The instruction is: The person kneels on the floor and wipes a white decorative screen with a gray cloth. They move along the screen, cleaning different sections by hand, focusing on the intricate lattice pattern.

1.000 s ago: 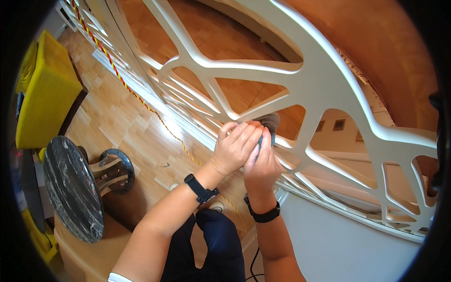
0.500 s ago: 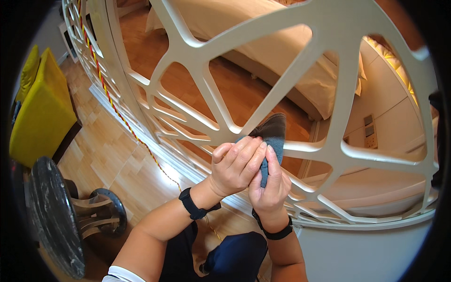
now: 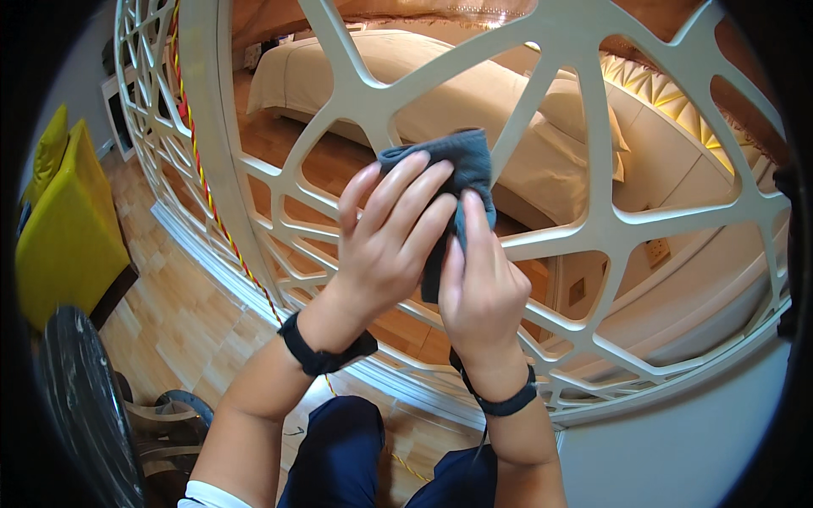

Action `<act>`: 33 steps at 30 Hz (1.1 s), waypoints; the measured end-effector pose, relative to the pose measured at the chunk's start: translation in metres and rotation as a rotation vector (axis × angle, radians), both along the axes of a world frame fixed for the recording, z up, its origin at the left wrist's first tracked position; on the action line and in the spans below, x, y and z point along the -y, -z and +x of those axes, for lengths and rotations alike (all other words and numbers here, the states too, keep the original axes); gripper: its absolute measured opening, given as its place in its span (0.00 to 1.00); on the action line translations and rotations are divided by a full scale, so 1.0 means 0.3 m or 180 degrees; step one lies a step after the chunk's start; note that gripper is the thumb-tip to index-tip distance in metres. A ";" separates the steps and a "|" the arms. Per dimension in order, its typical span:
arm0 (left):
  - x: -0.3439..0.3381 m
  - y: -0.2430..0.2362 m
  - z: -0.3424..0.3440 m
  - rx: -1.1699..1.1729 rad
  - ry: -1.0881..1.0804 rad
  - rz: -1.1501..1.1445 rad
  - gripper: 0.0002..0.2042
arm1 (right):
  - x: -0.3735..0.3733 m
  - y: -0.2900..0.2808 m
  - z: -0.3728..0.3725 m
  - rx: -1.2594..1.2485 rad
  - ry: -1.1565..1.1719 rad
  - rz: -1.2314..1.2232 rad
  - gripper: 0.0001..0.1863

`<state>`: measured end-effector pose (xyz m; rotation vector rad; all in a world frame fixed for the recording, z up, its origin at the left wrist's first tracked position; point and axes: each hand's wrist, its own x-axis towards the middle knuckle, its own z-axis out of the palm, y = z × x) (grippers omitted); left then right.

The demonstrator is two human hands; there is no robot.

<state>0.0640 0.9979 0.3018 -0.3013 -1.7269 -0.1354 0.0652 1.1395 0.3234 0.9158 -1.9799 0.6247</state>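
A dark grey-blue cloth (image 3: 471,161) lies folded over the junction of several bars in a white openwork lattice screen (image 3: 597,135). My left hand (image 3: 391,229) presses the cloth from the left, its fingers laid over it and slightly parted, with the thumb side partly hidden. Close by on the right, my right hand (image 3: 483,284) pinches the cloth between thumb and forefinger, the other fingers curled in. Part of the cloth hangs below, between the two hands. Both wrists carry black straps.
Behind the screen stands a bed (image 3: 406,76) with a pale cover. A red-and-yellow twisted cord (image 3: 201,169) runs down the screen's left part to the wooden floor (image 3: 182,313). At left are a yellow-green chair (image 3: 72,229) and a dark round marbled table (image 3: 89,406).
Both hands and the cloth have moved up and slightly left on the screen. The left hand's fingers have spread over the cloth. The view has shifted, showing more of the bed.
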 end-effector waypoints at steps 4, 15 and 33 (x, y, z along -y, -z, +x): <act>0.048 -0.027 -0.013 0.0497 0.0244 -0.0428 0.07 | 0.097 0.000 0.067 0.0085 0.1157 0.0719 0.26; 0.212 -0.122 -0.075 -0.0314 -0.0374 -0.1635 0.06 | 0.222 -0.011 0.040 0.1534 -0.0613 -0.1633 0.25; 0.206 0.008 -0.045 -0.0260 -0.0027 -0.0661 0.03 | 0.222 0.075 0.026 0.0718 -0.0481 -0.0927 0.30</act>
